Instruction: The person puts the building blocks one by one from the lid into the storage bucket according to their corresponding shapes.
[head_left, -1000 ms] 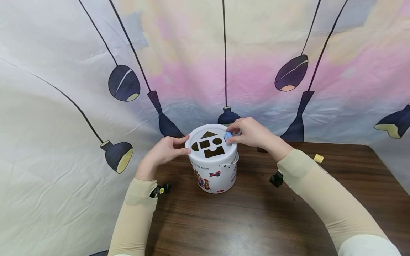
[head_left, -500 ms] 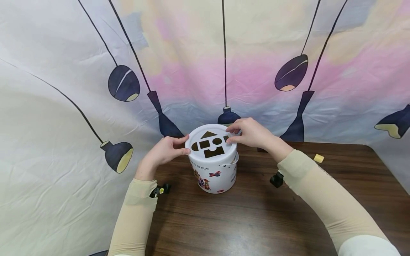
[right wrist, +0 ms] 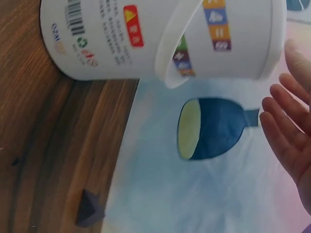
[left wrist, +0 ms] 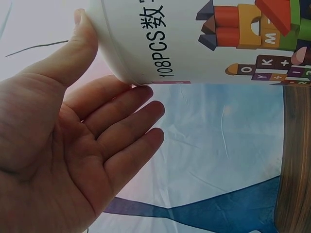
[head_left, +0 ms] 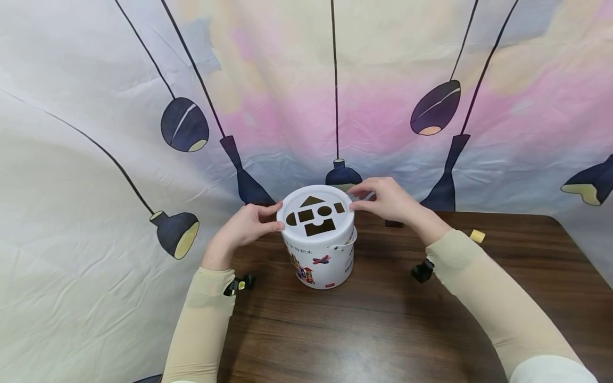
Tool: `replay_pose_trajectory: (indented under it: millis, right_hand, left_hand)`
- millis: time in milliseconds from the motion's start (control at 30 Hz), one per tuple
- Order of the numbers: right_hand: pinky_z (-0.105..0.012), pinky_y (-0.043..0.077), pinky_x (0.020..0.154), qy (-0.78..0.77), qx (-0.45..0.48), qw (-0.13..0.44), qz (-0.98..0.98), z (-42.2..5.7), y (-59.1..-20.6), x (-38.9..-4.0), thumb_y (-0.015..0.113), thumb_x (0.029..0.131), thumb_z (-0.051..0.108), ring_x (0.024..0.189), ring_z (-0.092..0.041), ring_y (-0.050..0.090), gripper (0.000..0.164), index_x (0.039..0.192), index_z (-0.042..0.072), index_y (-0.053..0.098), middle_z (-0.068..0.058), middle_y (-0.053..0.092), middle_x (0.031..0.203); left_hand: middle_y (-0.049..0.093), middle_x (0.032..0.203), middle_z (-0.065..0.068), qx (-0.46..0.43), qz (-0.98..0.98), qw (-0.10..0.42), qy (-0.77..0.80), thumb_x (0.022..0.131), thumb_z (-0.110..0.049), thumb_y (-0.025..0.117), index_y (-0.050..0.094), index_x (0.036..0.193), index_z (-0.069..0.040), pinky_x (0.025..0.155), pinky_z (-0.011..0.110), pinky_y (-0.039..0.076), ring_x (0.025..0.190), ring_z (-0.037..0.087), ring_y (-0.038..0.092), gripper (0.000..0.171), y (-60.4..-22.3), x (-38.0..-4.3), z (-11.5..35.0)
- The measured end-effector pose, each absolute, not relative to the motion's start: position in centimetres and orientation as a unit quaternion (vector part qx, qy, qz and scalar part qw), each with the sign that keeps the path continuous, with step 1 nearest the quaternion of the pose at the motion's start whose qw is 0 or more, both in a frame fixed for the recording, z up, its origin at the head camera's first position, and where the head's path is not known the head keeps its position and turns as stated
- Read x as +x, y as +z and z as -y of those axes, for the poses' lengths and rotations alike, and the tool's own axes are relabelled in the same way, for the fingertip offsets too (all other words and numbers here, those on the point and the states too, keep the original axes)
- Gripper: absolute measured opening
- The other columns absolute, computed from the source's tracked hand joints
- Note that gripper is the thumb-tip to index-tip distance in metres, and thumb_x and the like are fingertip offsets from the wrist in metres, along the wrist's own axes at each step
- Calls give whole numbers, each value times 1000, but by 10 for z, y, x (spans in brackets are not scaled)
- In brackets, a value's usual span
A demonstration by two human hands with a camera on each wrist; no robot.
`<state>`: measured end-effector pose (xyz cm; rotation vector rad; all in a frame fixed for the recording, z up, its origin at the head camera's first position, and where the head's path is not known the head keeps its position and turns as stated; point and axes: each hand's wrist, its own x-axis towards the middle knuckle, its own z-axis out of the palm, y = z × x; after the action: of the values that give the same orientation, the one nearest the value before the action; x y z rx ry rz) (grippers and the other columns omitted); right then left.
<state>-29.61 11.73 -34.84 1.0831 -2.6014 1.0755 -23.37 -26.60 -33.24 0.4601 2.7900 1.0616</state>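
Note:
A white bucket with printed toy blocks on its side stands on the brown table. Its lid has several shaped holes. My left hand rests against the lid's left rim. In the left wrist view the thumb presses the bucket while the left hand shows its palm and straight fingers. My right hand hovers just right of the lid, relaxed and empty. In the right wrist view the right hand shows straight fingers, apart from the bucket.
A small yellow block lies on the table at the right. A dark block lies near the table's back edge behind the bucket. A cloth backdrop printed with hanging lamps rises right behind the table.
A small blue block that my right hand held at a lid hole is gone from sight. That hand has drawn off the lid to the right. The left hand has not moved.

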Motion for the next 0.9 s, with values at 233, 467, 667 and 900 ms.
replay_pose_trajectory:
  millis: [233, 467, 667, 900]
  right_hand:
    - [-53, 59, 93, 375, 302, 59, 875, -160, -373, -298, 79, 100, 34, 112, -27, 70, 43, 135, 9, 75, -10, 75, 126]
    - [-54, 58, 92, 375, 231, 46, 897, -203, -407, -297, 73, 104, 41, 110, -29, 70, 46, 138, 10, 74, -12, 75, 124]
    - [-57, 56, 93, 360, 194, 41, 912, -235, -437, -293, 72, 105, 42, 113, -35, 69, 49, 138, 7, 73, -16, 74, 127]
    - [-63, 54, 93, 360, 132, 39, 923, -272, -469, -286, 71, 106, 39, 118, -44, 66, 52, 143, 2, 68, -26, 70, 132]
  left_hand:
    - [57, 155, 5, 147, -921, 66, 355, 96, -39, 83, 55, 155, -17, 116, 53, 44, 146, 30, 50, 69, -332, -234, 266]
    - [58, 154, 6, 146, -921, 68, 356, 97, -38, 82, 55, 156, -18, 116, 53, 44, 146, 29, 50, 68, -332, -234, 267]
    - [58, 154, 6, 148, -920, 68, 356, 97, -37, 82, 55, 156, -17, 116, 53, 44, 145, 29, 51, 67, -332, -234, 266]
    - [55, 156, 6, 154, -919, 64, 357, 98, -36, 81, 54, 156, -15, 116, 53, 44, 146, 30, 49, 68, -334, -234, 267]
